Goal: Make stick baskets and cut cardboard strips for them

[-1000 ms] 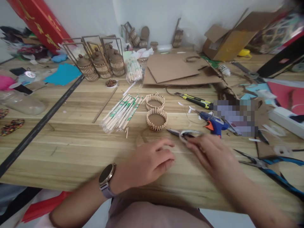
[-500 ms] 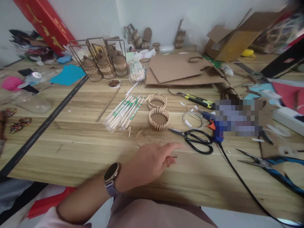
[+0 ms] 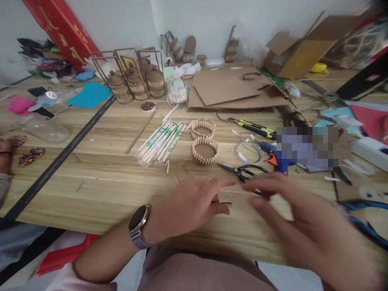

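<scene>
My left hand, a watch on its wrist, is low over the table's near part. Its fingers are closed on a thin brown strip, whose end shows past the thumb. To its right is my right hand, blurred, thumb and forefinger apart with nothing seen between them. Beyond the hands stand two round rings of short wooden pegs, the nearer one touching the farther one. Black-handled scissors lie partly behind my right fingers. Bundles of wrapped sticks lie left of the rings.
A blue glue gun, a clear tape coil, a yellow-black cutter and blue-handled pliers lie right. Cardboard sheets and lidded baskets stand behind. Another person's hand is at the left edge.
My right hand has come into view from the right, over the scissors' handles and the cable. My left hand stays nearly where it was, and the view has shifted slightly.
</scene>
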`<state>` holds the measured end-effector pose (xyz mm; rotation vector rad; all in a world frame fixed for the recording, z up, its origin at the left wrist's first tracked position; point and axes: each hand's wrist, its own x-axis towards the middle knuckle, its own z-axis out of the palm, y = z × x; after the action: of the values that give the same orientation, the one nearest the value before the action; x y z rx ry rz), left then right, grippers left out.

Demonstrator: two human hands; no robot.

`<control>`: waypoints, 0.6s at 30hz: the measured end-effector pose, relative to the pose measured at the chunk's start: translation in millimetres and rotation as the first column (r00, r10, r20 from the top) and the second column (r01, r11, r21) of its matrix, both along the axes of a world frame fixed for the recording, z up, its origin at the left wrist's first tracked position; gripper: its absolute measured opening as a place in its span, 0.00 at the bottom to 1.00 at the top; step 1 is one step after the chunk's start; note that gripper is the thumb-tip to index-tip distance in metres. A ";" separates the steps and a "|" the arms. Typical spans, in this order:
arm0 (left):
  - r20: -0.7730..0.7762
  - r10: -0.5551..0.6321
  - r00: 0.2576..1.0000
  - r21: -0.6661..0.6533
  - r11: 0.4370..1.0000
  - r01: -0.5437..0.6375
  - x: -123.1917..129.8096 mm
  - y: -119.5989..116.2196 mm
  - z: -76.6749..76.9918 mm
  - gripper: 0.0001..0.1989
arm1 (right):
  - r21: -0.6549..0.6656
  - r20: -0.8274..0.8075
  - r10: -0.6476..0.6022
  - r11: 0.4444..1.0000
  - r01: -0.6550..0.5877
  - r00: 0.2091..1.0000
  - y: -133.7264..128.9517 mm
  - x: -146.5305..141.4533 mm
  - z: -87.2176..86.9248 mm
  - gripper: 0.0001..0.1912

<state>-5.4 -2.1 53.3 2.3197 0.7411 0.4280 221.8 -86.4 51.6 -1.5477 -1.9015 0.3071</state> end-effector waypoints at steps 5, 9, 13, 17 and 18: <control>0.075 -0.027 0.997 0.089 0.996 0.020 -1.8 2.9 2.9 0.22 | -0.143 -0.155 0.190 0.967 -0.213 0.969 30.0 -30.1 -5.4 0.06; 0.075 -0.064 0.995 0.256 0.966 0.043 0.0 3.5 3.5 0.19 | -0.149 -0.247 0.170 0.966 -0.210 0.954 26.9 -33.3 -10.4 0.10; 0.304 0.063 0.950 0.456 0.867 -0.203 -5.9 -7.5 8.9 0.13 | -0.135 -0.482 0.018 0.986 -0.095 0.876 25.0 -32.3 -21.4 0.10; 0.482 0.249 0.840 0.165 0.916 -0.366 -9.5 -28.4 0.7 0.10 | -0.209 -0.717 -0.132 0.977 -0.031 0.685 21.3 -34.8 -39.5 0.13; 0.462 0.293 0.837 0.047 0.934 -0.354 -8.2 -32.9 -4.7 0.12 | -0.232 -0.747 -0.152 0.972 -0.040 0.647 20.3 -36.4 -43.0 0.13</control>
<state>-13.6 -35.0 48.6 2.0860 0.8906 1.1567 185.4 -66.1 8.6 -1.2939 -1.1540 1.0147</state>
